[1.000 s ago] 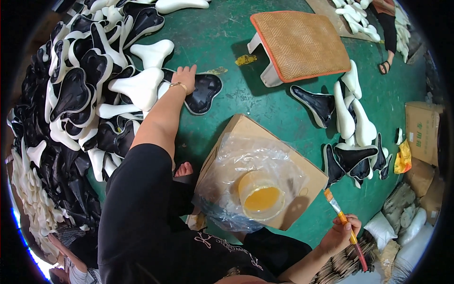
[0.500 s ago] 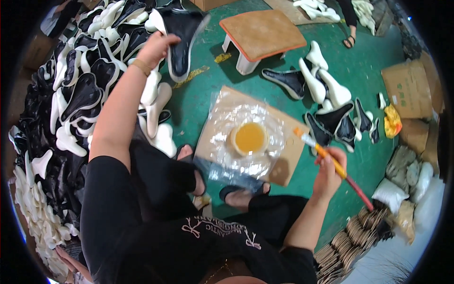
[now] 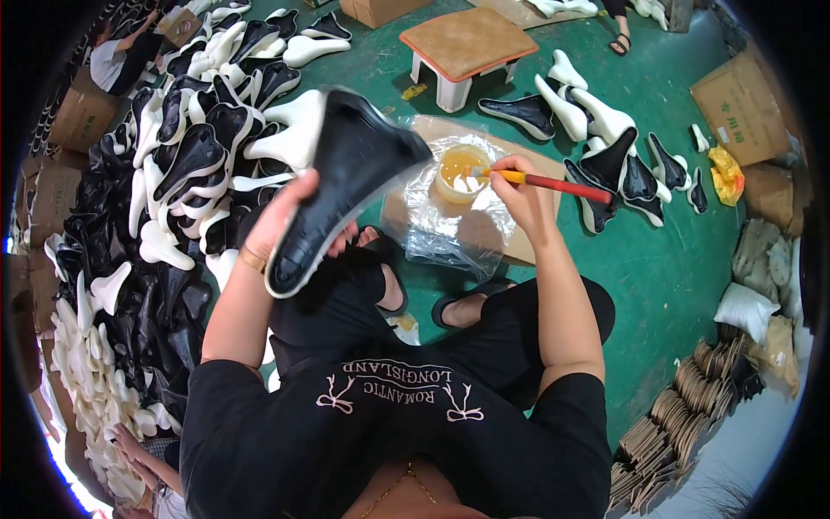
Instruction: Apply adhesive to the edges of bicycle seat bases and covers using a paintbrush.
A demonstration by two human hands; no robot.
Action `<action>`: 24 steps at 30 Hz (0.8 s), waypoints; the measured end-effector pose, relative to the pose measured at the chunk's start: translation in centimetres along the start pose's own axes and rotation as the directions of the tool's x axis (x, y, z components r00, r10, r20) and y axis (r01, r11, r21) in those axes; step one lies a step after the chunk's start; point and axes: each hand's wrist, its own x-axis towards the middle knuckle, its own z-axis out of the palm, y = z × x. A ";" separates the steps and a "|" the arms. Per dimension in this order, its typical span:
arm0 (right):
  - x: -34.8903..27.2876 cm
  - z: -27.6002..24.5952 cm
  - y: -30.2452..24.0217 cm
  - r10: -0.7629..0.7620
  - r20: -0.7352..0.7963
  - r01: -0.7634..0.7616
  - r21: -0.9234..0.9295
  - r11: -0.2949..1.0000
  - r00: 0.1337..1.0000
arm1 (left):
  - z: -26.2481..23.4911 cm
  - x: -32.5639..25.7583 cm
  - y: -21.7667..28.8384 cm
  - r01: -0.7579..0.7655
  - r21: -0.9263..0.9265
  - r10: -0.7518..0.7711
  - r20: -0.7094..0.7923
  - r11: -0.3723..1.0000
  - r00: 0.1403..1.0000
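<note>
Black saddle [image 3: 350, 186] in left hand [image 3: 281, 221]

The black saddle shell [image 3: 346, 186] in the left hand [image 3: 277, 227] looks like moulded plastic, smooth with a dull sheen and a paler rim. The brush [image 3: 540, 181] in the right hand [image 3: 519, 195] has a glossy handle, yellow near the bristles and red toward the end. The glue tub [image 3: 458, 169] is translucent plastic holding a shiny amber liquid. It stands on a crinkled clear plastic sheet [image 3: 450, 227], glossy and wrinkled, spread over matt brown cardboard [image 3: 536, 238]. The floor [image 3: 674, 259] is green, painted and smooth. The stool [image 3: 467, 43] has a rough, woven-looking orange top and white plastic legs. The pile of shells [image 3: 186, 164] mixes semi-gloss black and matt white pieces.
</note>
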 end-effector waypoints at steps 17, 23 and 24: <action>-0.4 -3.8 -2.9 -0.025 0.152 -0.026 0.328 0.944 0.988 | 5.1 2.8 -0.9 0.235 0.287 -0.230 -0.050 0.928 0.972; 0.4 -3.2 -4.5 -0.192 0.053 0.173 0.257 0.951 0.980 | 4.8 3.2 -0.3 0.210 0.327 -0.209 -0.039 0.921 0.977; 0.6 -3.3 -4.5 -0.271 0.082 0.252 0.187 0.949 0.959 | 4.4 3.3 -0.3 0.194 0.361 -0.209 0.004 0.912 0.978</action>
